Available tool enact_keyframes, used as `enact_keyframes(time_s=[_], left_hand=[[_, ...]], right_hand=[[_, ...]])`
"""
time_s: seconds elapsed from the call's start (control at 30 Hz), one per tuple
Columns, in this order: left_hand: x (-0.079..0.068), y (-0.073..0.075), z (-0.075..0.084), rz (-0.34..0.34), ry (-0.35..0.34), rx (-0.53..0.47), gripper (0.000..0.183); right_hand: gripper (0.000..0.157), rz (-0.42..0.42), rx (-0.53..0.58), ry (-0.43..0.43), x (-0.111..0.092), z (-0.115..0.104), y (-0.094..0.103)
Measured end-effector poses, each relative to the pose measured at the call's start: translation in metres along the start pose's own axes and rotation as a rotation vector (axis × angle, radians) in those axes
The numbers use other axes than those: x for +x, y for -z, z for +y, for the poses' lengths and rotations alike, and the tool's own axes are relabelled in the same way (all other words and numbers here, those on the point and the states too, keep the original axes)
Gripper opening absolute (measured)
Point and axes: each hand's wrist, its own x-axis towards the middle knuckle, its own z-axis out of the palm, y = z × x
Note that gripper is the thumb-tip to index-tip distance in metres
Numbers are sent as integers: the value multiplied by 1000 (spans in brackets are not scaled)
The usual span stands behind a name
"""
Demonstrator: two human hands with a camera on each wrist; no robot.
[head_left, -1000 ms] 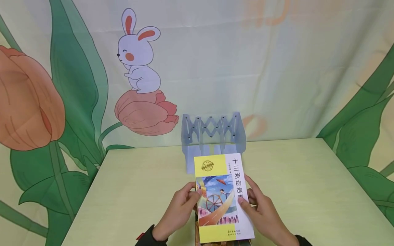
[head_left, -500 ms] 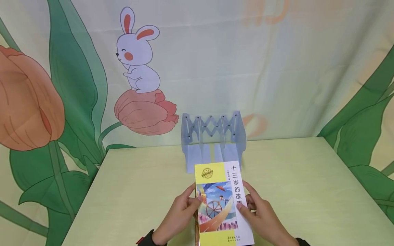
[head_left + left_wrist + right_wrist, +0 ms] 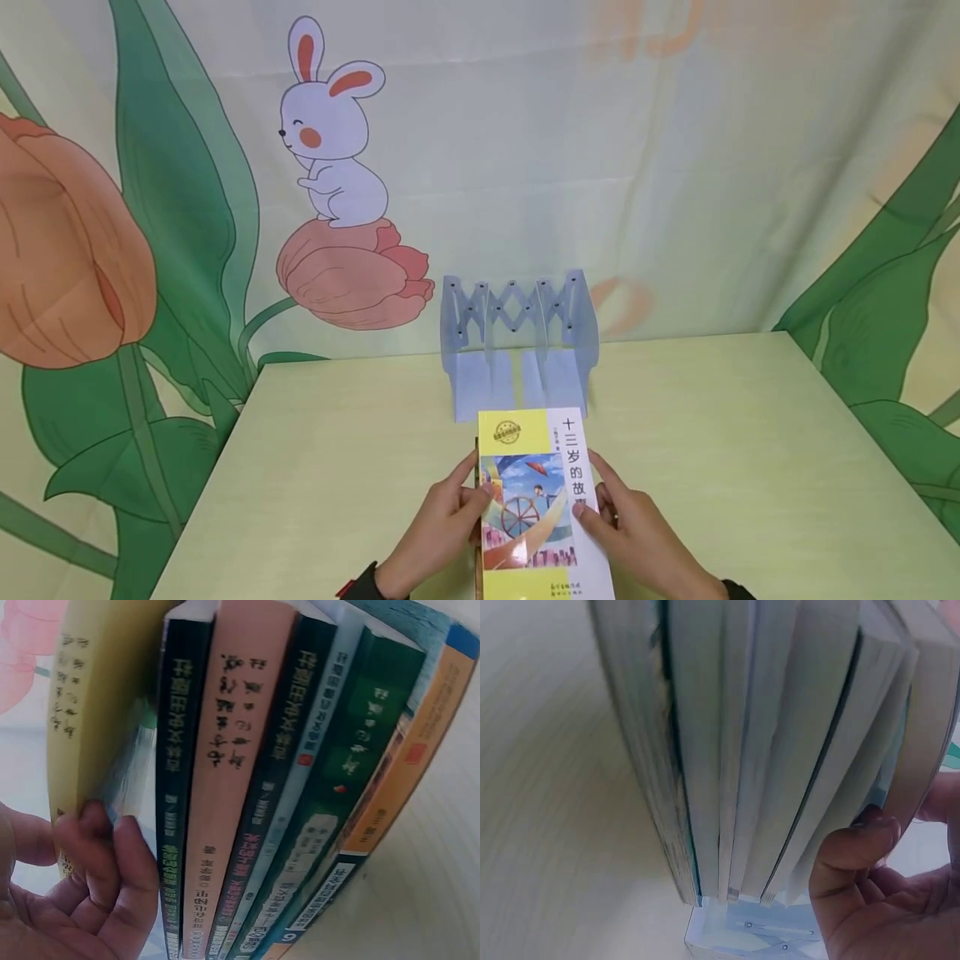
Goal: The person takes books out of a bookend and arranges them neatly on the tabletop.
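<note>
A yellow and white book (image 3: 528, 517) with a painted wheel scene on its cover lies in both hands, at the lower middle of the head view. My left hand (image 3: 442, 521) holds its left edge, thumb on the cover and other fingers beneath. At the opposite edge my right hand (image 3: 637, 525) grips likewise, thumb on top. Under it is a stack of several books (image 3: 247, 750), spines toward the left wrist camera and page edges toward the right. In the left wrist view the held book's yellow spine (image 3: 71, 727) stands at an angle to the stack, with a gap where fingertips show.
Behind the book, a pale blue expandable book rack (image 3: 517, 375) with upright dividers stands on the light yellow-green table (image 3: 322, 450). A printed curtain (image 3: 487, 167) with a rabbit and tulips hangs along the table's back edge.
Both hands have brought the book back toward the person and turned it slightly straighter. More of the rack's base shows now. The rack stays in place.
</note>
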Motion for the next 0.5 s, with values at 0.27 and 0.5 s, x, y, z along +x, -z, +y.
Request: enact_keyframes(time_s=[0.27, 0.5], left_hand=[[1, -2, -3, -18, 13, 93, 65], [1, -3, -4, -18, 33, 128, 66]], right_hand=[[66, 30, -83, 112, 0, 4, -1], [67, 4, -103, 86, 0, 5, -2]])
